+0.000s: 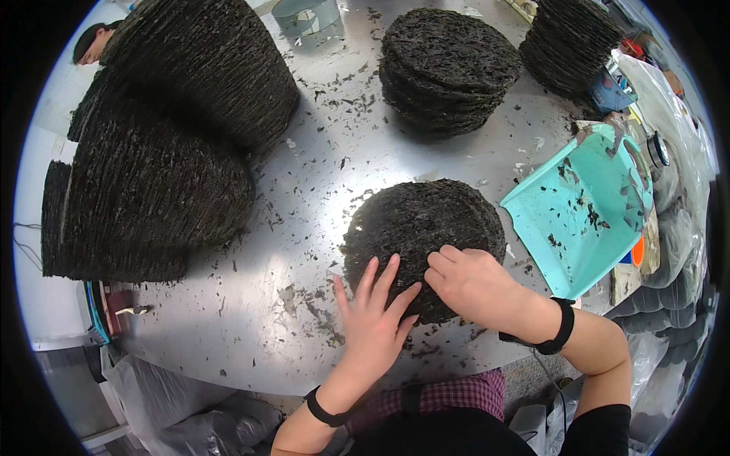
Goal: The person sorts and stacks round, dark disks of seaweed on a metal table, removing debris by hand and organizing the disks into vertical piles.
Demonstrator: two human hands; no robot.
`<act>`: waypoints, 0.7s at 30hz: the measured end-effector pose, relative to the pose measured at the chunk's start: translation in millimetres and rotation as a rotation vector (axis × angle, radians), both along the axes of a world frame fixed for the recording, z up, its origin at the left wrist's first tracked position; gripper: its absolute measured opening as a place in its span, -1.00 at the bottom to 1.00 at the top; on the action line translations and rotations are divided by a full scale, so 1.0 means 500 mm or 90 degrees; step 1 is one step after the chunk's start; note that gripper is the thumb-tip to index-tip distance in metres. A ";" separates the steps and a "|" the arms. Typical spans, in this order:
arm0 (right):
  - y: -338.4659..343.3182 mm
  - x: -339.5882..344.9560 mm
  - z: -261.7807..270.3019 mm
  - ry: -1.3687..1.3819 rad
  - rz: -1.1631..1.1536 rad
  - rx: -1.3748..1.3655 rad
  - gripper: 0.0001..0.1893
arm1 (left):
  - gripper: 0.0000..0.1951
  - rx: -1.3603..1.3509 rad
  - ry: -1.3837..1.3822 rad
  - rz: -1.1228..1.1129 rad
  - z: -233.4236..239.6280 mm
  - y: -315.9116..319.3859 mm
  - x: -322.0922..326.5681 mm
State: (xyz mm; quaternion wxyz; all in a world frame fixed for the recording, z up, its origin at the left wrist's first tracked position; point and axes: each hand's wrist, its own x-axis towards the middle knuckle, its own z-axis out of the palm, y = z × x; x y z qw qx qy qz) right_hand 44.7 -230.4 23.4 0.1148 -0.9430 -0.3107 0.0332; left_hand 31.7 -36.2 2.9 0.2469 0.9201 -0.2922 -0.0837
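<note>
Before me on the metal table (251, 330) lies a round, dark cake or stack of thin sheets, apparently dried seaweed (419, 225). My left hand (370, 325) rests on its near left part, fingers spread and holding nothing. Beside it, my right hand (470, 279) has its fingers bent and bunched against the top surface. The right fingertips are partly hidden, so whether they pinch a bit of the seaweed does not show. Both hands cover the near part of the round piece. Dark flakes are scattered around it.
Tall seaweed stacks (159, 176) lean together at left. A round stack (450, 51) stands at the back, another stack (570, 43) at back right. A turquoise dustpan (587, 228) with flakes lies right. A person (94, 45) is partly visible behind the left stacks.
</note>
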 end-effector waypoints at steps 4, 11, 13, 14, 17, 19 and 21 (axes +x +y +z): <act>-0.040 0.005 0.008 0.080 0.008 0.137 -0.87 | -0.58 -0.011 -0.003 -0.006 0.002 -0.006 0.000; -0.084 -0.047 0.037 0.149 -0.126 0.288 -0.87 | -0.57 -0.010 0.011 0.004 -0.004 -0.007 0.000; -0.093 -0.066 0.042 0.183 -0.235 0.330 -0.87 | -0.56 -0.012 0.009 0.005 -0.005 -0.006 0.000; -0.089 -0.070 0.045 0.169 -0.241 0.332 -0.87 | -0.56 -0.011 0.008 0.003 -0.005 -0.004 0.001; -0.079 -0.075 0.043 0.189 -0.230 0.398 -0.87 | -0.56 -0.011 0.003 0.003 -0.002 -0.003 0.003; -0.090 -0.081 0.035 0.217 -0.247 0.428 -0.89 | -0.56 -0.009 0.004 -0.001 0.000 -0.012 0.006; -0.113 -0.100 0.026 0.406 -0.422 0.760 -0.91 | -0.60 0.007 0.014 -0.003 0.004 -0.020 0.005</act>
